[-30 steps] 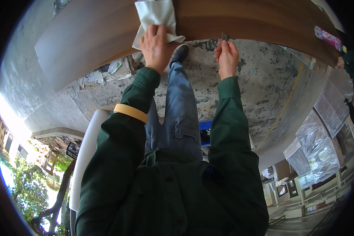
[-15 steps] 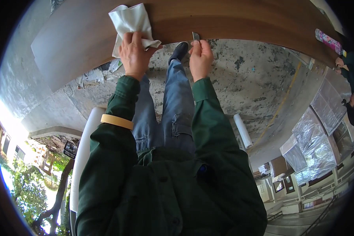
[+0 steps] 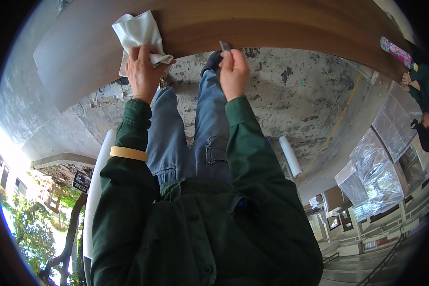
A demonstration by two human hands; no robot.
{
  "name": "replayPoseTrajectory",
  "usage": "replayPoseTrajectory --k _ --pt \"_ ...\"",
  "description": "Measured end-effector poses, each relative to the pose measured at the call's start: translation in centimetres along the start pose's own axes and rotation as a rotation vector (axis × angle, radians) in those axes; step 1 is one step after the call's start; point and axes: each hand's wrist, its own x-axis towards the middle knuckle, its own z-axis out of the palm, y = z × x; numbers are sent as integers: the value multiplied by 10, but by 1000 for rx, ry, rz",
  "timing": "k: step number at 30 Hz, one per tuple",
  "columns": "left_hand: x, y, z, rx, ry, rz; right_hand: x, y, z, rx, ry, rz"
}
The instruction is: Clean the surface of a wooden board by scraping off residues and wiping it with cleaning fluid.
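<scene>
The right hand [image 3: 232, 72] hides most of a small grey tool [image 3: 224, 45]; its kind is unclear.

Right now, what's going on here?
A person in a green jacket works at the edge of a wooden board. The left hand grips a crumpled white cloth against the wood. The right hand pinches a small dark tool at the board's lower edge. Below is stained concrete floor.
</scene>
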Motion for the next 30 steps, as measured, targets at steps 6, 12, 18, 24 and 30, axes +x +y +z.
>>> replayPoseTrajectory --k 6,12,18,24,30 --pt "-1 -29 -8 0 22 -5 58 13 -68 246 76 298" --pt "-1 -44 -8 6 -26 -47 19 14 -12 26 25 154" --pt "-7 -78 -3 33 -32 -101 5 32 24 65 -43 95" --pt "-16 -151 -15 17 -69 -54 52 76 -20 289 117 236" --pt "-17 -188 -21 9 -104 -61 -5 59 57 5 34 81"
